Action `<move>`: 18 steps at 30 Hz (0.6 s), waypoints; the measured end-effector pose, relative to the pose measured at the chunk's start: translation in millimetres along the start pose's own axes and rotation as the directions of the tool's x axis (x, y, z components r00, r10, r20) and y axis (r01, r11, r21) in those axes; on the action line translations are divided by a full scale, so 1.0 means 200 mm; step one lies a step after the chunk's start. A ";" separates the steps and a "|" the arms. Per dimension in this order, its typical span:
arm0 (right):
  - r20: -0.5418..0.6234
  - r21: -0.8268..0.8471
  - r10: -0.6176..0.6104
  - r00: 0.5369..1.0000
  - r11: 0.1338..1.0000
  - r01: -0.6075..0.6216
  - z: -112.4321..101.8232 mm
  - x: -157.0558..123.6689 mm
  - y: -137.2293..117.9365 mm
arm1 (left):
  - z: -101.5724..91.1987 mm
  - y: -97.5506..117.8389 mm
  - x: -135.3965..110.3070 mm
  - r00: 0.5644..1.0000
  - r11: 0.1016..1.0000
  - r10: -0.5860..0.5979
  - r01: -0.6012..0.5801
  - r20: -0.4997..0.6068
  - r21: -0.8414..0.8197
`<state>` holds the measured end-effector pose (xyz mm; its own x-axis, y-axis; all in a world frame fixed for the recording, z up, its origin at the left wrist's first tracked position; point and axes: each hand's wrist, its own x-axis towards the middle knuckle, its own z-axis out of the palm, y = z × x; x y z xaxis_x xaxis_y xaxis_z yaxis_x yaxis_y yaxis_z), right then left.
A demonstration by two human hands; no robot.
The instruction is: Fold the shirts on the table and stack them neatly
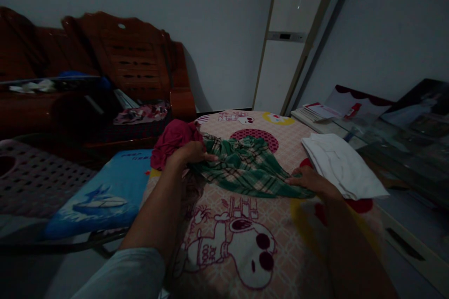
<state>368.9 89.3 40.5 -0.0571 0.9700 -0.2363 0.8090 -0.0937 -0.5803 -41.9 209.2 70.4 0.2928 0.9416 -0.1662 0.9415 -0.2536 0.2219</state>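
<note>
A crumpled green plaid cloth [245,168], dark green with pale and dark lines, lies spread on the patterned table cover [224,238]. At its left end my left hand [192,152] is closed on the fabric, thumb pointing right; the other fingers are partly hidden. The lower right corner is between the fingers of my right hand [310,180]. Just behind my left hand sits a bunched dark pink cloth [177,140]. A folded white cloth [343,166] rests to the right, beyond my right hand.
Left of the table is a blue cushion [108,196] with a dolphin print. A carved wooden chair [129,60] stands behind it. A glass-topped cabinet [403,149] and papers [315,112] border the right side. A tall white appliance [284,56] stands at the back.
</note>
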 end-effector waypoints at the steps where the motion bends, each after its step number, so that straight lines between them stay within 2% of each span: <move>1: 0.004 0.025 -0.009 1.000 1.000 0.009 -0.01 -0.02 -0.02 | 0.01 0.03 0.00 0.998 0.999 0.039 -0.040 0.058 0.007; 3: 0.002 0.104 -0.011 1.000 0.995 0.011 -0.01 -0.05 -0.04 | 0.04 0.11 -0.01 0.981 0.990 0.131 -0.137 0.144 0.030; 5: 0.021 0.272 0.009 1.000 0.962 -0.014 -0.02 -0.09 -0.06 | 0.05 0.19 -0.02 0.949 0.965 0.259 -0.263 0.183 0.000; 7: 0.040 0.494 0.009 0.999 0.869 -0.028 -0.04 -0.13 -0.07 | 0.02 0.23 -0.05 0.882 0.901 0.431 -0.409 0.189 -0.146; 9: -0.041 0.676 -0.039 0.998 0.734 0.057 -0.08 -0.18 -0.06 | -0.05 0.23 -0.11 0.794 0.779 0.586 -0.499 0.159 -0.379; 11: -0.171 0.764 -0.142 0.975 0.606 0.222 -0.12 -0.24 -0.05 | -0.13 0.19 -0.18 0.751 0.645 0.653 -0.485 0.096 -0.590; 13: -0.280 0.785 -0.217 0.935 0.508 0.353 -0.16 -0.28 -0.06 | -0.17 0.15 -0.22 0.756 0.550 0.652 -0.421 0.055 -0.722; 15: -0.292 0.805 -0.207 0.934 0.474 0.356 -0.15 -0.29 -0.11 | -0.16 0.12 -0.21 0.771 0.508 0.632 -0.335 0.079 -0.794; 18: -0.231 0.848 -0.088 0.969 0.470 0.245 -0.10 -0.20 -0.20 | -0.08 0.12 -0.13 0.794 0.524 0.580 -0.196 0.179 -0.829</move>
<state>350.4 58.0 88.2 0.0089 1.0000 0.0019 -0.1294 0.0031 -0.9916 -28.8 182.4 96.1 0.8088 0.5613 -0.1752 0.2978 -0.1341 0.9452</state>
